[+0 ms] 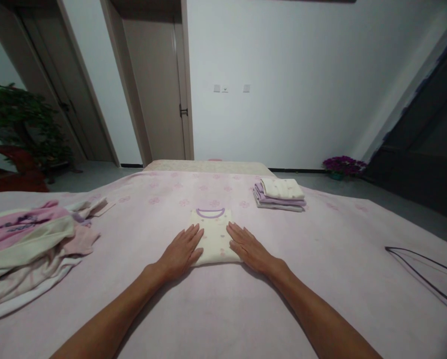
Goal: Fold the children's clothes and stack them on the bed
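Observation:
A folded cream shirt (214, 242) with a purple neckline and small printed marks lies flat in front of me, its collar pointing away. My left hand (182, 249) rests flat on its left edge, fingers stretched out. On the right edge, my right hand (251, 247) presses down the same way, palm low and fingers extended. Neither hand grips the cloth. Farther off to the right sits a neat stack of folded clothes (279, 195), cream on top with purple and grey beneath.
A loose heap of clothes (32, 249) in pink, cream and white lies at the left on the pink flowered cover (216, 314). Toward the right edge is a thin black clothes hanger (418, 271). Beyond are a door (154, 89), a leafy plant (21, 122) and purple flowers (343, 164).

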Demonstrator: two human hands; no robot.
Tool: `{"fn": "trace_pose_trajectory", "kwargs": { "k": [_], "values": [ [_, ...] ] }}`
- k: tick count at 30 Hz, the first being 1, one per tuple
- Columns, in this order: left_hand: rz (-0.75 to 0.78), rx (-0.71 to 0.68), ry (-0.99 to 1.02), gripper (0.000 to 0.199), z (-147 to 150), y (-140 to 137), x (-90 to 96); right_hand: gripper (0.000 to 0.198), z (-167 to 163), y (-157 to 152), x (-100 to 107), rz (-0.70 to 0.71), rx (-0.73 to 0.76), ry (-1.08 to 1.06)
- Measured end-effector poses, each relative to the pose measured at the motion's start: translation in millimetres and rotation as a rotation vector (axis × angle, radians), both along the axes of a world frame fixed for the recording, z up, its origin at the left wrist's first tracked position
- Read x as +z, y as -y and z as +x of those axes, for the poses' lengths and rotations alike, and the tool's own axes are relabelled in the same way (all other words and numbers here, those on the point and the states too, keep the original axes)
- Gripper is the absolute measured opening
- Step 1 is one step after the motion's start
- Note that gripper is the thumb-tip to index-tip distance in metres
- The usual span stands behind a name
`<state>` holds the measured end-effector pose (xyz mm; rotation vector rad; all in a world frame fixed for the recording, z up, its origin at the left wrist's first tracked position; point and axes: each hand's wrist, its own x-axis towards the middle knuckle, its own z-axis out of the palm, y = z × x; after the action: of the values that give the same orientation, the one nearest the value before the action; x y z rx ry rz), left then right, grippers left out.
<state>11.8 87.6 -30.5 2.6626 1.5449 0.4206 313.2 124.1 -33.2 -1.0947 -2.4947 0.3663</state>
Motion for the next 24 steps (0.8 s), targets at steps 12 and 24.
{"fn": "trace_pose_trajectory", "kwargs": {
  "k": [12, 24],
  "values": [
    [-0.093, 0.026, 0.025, 0.066, -12.2, 10.7, 4.3, 0.057, 23.6, -10.5, -7.2, 0.088, -0.158, -0.283],
    [0.072, -0.056, -0.010, 0.076, -22.5, 25.3, 14.1, 0.057, 22.9, 3.6, 5.6, 0.229, 0.080, -0.126]
  ]
}}
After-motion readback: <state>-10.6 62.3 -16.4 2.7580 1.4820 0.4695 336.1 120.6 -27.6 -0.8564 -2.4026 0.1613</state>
